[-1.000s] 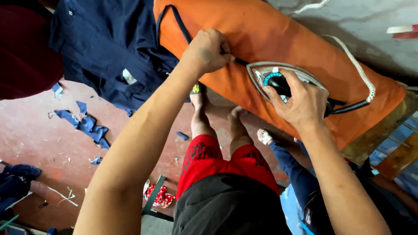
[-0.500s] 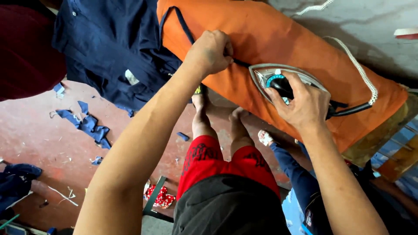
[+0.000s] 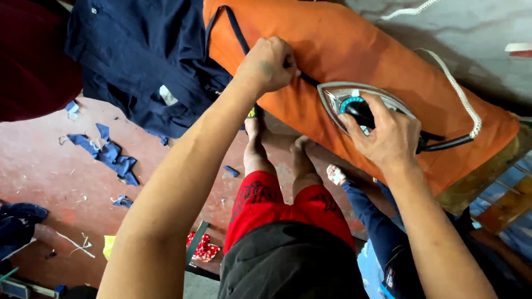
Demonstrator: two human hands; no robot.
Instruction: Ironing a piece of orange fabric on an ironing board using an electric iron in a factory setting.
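While my right hand is wrapped shut around the handle of the electric iron, its soleplate sits flat on the orange fabric that covers the padded ironing bench, right of the middle and with its pointed nose aimed left. My left hand is closed in a fist just left of the iron's nose, pinching the dark navy strap that runs along the orange cloth, and I judge the pinch is there to keep that strip taut and flat ahead of the iron, so it does not bunch. The iron's black cord leaves the rear end to the right, and a white braided cord curls over the far right of the bench, both lying clear of the stretch being pressed. A navy garment hangs off the left end of the bench toward the floor. Below, my legs in red shorts stand on the reddish floor, where blue fabric scraps lie scattered on the left. Another person's leg in blue trousers shows near right, under the bench edge.
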